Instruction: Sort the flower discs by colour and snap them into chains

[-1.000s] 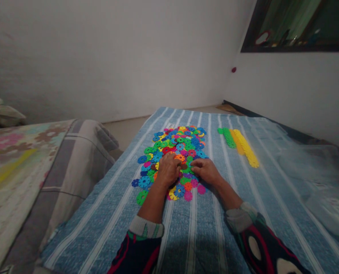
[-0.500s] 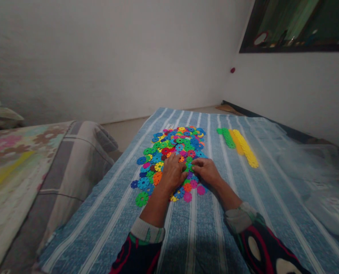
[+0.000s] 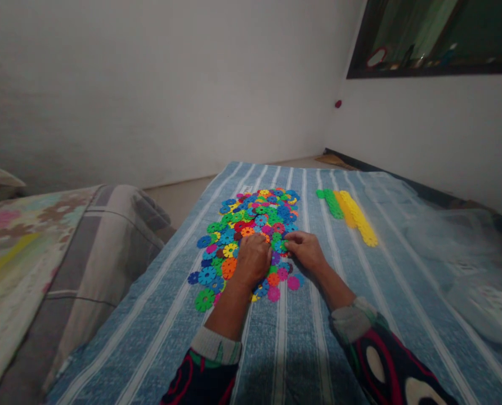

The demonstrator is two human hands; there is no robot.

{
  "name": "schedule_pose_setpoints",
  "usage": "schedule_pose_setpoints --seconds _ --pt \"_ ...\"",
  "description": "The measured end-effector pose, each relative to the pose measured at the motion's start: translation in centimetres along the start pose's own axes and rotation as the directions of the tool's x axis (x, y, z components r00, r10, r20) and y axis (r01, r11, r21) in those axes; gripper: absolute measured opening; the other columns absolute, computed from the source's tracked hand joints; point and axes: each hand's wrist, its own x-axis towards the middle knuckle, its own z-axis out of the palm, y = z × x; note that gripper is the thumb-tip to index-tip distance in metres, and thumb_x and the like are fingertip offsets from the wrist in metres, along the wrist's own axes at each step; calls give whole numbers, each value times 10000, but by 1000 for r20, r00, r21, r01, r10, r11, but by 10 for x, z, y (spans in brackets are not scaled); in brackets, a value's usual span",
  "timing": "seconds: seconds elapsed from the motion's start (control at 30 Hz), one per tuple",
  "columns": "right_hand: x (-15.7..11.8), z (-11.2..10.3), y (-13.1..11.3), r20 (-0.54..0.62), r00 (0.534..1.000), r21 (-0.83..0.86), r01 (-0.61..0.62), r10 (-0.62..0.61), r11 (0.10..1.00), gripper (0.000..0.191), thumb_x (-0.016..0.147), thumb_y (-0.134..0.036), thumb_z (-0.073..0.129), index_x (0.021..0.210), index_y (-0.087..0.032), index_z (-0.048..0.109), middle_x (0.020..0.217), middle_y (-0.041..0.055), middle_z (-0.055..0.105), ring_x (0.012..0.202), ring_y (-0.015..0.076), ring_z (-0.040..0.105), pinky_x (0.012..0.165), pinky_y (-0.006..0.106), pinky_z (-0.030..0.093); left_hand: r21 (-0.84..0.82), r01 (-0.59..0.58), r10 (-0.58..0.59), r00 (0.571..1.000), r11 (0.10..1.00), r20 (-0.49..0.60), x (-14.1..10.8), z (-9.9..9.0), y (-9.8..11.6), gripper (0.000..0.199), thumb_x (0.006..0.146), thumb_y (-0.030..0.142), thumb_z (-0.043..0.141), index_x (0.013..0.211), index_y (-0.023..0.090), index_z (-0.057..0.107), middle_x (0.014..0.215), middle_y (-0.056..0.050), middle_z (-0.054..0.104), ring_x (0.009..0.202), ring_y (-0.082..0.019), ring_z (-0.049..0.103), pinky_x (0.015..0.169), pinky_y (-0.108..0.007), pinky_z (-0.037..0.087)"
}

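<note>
Two bare hands at a pile of notched, multicoloured discs [image 3: 207, 275], which lies spread on a striped blue cloth [image 3: 158, 337]. The left hand [image 3: 254, 260] rests over the near part of the pile, fingers curled under; whether this grip has hold of anything cannot be told. The right hand [image 3: 305, 252] is at the pile's right edge, its grip pinched at thumb and fingertip on a small green disc [image 3: 286, 245]. To the right, apart from the pile, lie a green strip [image 3: 334, 205], an orange strip [image 3: 347, 211] and a yellow strip [image 3: 359, 220].
</note>
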Motion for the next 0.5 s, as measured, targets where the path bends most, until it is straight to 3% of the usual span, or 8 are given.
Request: schedule_pose_setpoints --seconds 0.3,0.5 --pt "0 0 -4 13 997 137 -72 71 988 213 533 -277 701 715 -170 673 501 -58 566 458 125 579 472 247 468 -90 94 -111 970 992 -218 3 2 -14 276 926 207 376 819 162 626 892 -131 652 911 -244 576 868 -412 463" --pt "-6 7 -12 70 992 238 -122 108 964 237 520 -271 743 714 -173 651 541 -50 618 463 130 610 473 251 506 -285 105 -168 964 953 -207 2 -7 -6 277 928 269 378 829 186 624 876 -77 670 904 -209 594 870 -358 461"
